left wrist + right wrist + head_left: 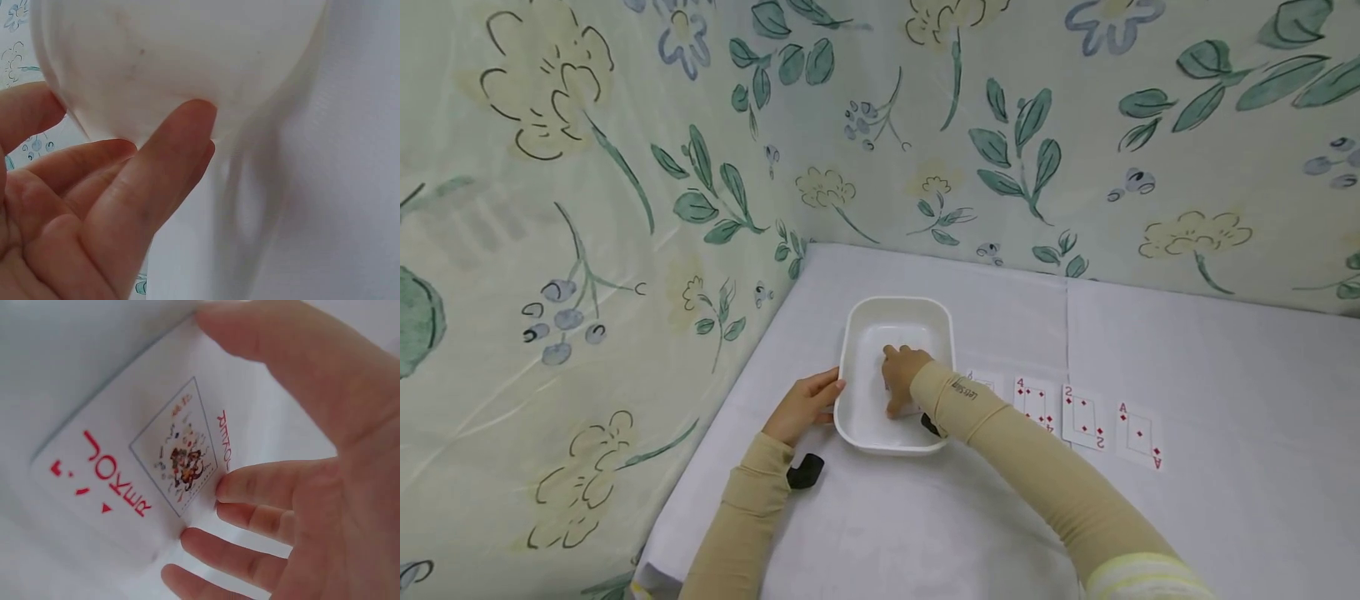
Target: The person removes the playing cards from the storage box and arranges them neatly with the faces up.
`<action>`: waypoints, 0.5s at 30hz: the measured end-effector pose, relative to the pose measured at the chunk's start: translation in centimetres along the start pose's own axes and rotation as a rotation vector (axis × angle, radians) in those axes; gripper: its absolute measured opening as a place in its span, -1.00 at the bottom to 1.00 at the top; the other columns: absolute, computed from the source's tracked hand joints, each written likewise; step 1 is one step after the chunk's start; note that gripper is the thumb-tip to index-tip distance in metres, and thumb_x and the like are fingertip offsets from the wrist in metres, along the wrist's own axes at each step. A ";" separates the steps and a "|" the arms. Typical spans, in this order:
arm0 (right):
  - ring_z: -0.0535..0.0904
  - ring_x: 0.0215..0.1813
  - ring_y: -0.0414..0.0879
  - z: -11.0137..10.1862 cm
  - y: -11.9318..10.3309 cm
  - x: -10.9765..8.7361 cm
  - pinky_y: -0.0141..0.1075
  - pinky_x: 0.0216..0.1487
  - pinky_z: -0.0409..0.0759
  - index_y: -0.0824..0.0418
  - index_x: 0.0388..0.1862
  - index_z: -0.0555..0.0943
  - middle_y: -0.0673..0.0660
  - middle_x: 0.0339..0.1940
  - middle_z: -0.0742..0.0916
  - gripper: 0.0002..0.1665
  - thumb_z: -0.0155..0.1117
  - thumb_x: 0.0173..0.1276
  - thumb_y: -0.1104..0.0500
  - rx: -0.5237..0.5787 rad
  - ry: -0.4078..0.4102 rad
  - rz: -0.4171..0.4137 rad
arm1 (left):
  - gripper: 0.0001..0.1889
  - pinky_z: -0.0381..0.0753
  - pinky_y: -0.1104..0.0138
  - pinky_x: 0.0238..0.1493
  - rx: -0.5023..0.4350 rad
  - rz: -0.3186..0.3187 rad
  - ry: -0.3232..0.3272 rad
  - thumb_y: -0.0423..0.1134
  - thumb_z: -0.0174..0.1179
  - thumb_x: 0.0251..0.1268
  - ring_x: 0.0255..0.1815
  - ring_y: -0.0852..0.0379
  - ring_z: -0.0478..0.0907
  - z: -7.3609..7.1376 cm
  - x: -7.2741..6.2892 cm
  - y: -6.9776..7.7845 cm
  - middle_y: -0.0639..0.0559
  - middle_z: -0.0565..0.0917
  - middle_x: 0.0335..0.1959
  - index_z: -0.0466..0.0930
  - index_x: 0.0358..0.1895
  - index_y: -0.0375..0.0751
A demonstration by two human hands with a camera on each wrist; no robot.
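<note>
A white plastic tub (859, 433) stands on the cloth-covered table. My left hand (805, 406) holds its left side, thumb and fingertips against the wall; the left wrist view shows the thumb (181, 134) on the outer wall. Inside the tub, my right hand (904, 375) reaches down from the right. In the right wrist view a joker card (119, 469) with red lettering lies face up between the thumb at one edge and the fingertips at the other. Whether more cards lie under it I cannot tell.
Right of the tub lie a four of diamonds (1033, 402), a two of diamonds (1083, 415) and an ace of diamonds (1139, 435). Another card (983, 381) is partly hidden by the right sleeve. Floral sheeting (880, 125) rises behind and at the left of the table.
</note>
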State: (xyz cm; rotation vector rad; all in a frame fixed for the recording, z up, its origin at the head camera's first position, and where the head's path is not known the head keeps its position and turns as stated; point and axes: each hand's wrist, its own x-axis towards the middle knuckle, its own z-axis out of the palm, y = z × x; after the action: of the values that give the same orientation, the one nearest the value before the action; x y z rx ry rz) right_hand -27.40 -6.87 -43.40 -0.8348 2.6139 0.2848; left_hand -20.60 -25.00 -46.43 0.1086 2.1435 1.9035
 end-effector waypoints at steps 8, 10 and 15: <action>0.40 -0.11 -0.05 -0.2 0.1 0.1 -0.24 -0.16 0.49 0.09 -0.27 0.61 0.13 0.06 0.44 -0.44 0.40 -0.17 -0.25 0.045 0.008 -0.017 | -0.51 0.57 0.14 -0.20 -0.001 0.005 -0.025 -0.22 -0.02 0.36 -0.09 -0.20 0.52 -0.2 -0.1 0.1 -0.34 0.40 0.13 0.21 0.29 -0.33; 0.40 -0.12 -0.06 -0.3 0.2 0.0 -0.24 -0.13 0.49 0.17 -0.11 0.57 0.12 -0.01 0.44 -0.24 0.43 -0.23 -0.28 0.052 0.000 -0.014 | -0.52 0.57 0.12 -0.20 -0.001 0.002 -0.026 -0.23 -0.03 0.37 -0.09 -0.21 0.52 -0.2 0.0 0.0 -0.35 0.40 0.12 0.21 0.29 -0.34; 0.41 -0.05 -0.06 -0.5 0.4 -0.3 -0.23 -0.03 0.47 0.28 0.11 0.40 0.13 -0.02 0.45 0.05 0.55 -0.35 -0.21 0.058 -0.014 -0.017 | -0.53 0.57 0.13 -0.21 0.000 -0.002 -0.015 -0.24 -0.02 0.36 -0.10 -0.19 0.53 -0.3 0.0 0.0 -0.34 0.43 0.10 0.23 0.28 -0.33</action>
State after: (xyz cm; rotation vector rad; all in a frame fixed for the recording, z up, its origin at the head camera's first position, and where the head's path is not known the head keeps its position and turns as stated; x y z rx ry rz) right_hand -27.61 -6.53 -42.79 -0.8318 2.5874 0.2079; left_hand -20.66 -25.26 -46.44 0.1205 2.1336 1.8957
